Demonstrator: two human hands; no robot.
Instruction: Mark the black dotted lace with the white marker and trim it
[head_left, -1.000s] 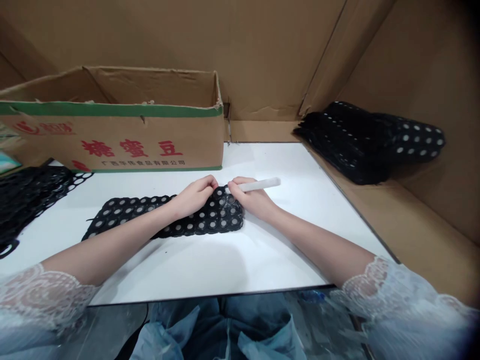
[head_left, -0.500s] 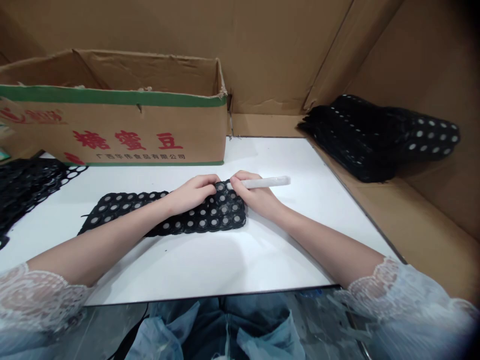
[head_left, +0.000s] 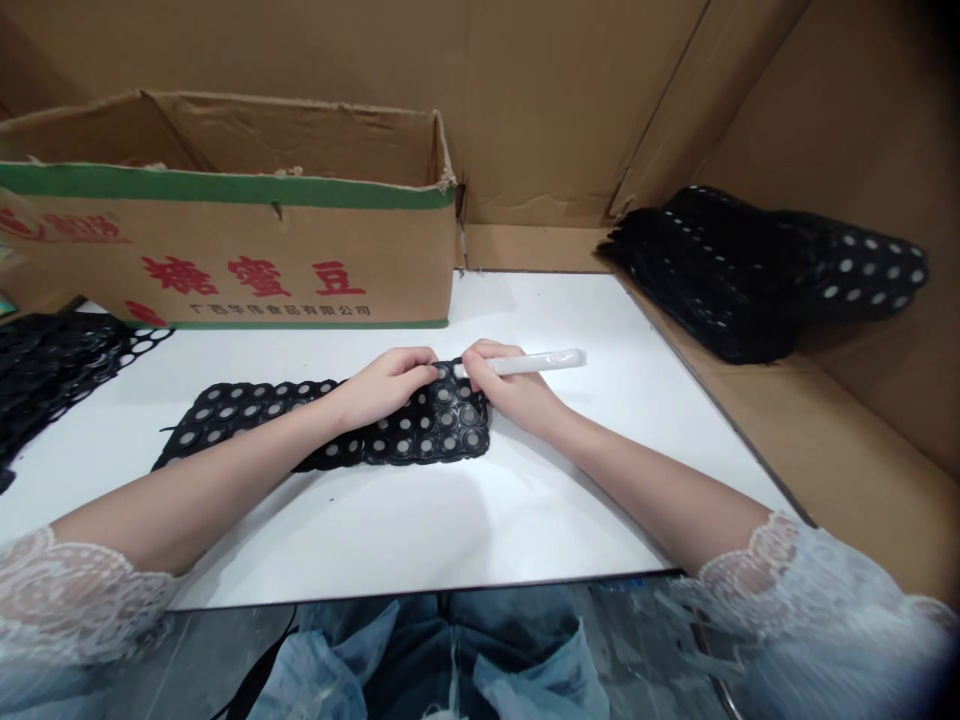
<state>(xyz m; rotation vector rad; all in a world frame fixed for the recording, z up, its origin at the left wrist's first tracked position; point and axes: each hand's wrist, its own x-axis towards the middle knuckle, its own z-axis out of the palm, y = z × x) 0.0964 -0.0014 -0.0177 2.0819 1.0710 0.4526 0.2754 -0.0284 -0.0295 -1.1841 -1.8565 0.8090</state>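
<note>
On the white table lies a black sheet (head_left: 405, 447) with rows of pale grey round dots in raised black rings. Across its middle reaches my left hand (head_left: 390, 385), its thumb and curled fingers closed at the sheet's far edge. My right hand (head_left: 506, 385) is closed around a slim white pen-like tool (head_left: 540, 362), whose back end points right. The tool's front end meets the sheet's far right corner, close to my left thumb; its very tip is too small to make out. My left forearm hides part of the sheet.
Behind the sheet stands an open cardboard box (head_left: 300, 240) with a green rim and red lettering. Black netting with round holes (head_left: 67, 370) lies at the left. A pile of black dotted sheets (head_left: 750, 270) rests on cardboard at the right. Cardboard walls (head_left: 540, 110) enclose the back.
Both hands stay almost in place at the sheet's right end. The white tool and my right hand have shifted very slightly to the right.
</note>
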